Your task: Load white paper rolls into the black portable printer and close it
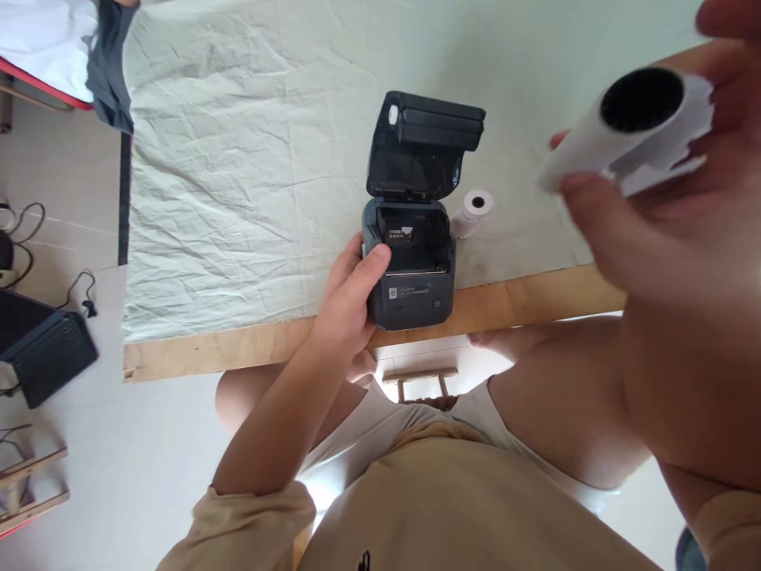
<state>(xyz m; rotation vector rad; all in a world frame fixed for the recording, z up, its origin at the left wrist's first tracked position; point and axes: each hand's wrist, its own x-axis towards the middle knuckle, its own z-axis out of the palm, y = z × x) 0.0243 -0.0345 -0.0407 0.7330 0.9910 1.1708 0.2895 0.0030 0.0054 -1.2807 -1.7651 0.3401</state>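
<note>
A dark portable printer (419, 301) sits at the table's front edge, its lid (416, 147) raised and its inner compartment bare of any roll. My left hand (350, 297) grips the printer's left side, thumb over the compartment's rim. Close to the camera at the upper right, my right hand (648, 214) holds a white paper roll (594, 139) with a dark hollow core and a torn loose end. A smaller white roll (469, 216) stands on the cloth, just right of the printer.
A pale wrinkled cloth (250, 174) covers the table, with a bare wooden strip (219, 351) along its front edge. White and dark fabric (53, 47) lies at the upper left. A black device (51, 349) and cables are on the floor at left.
</note>
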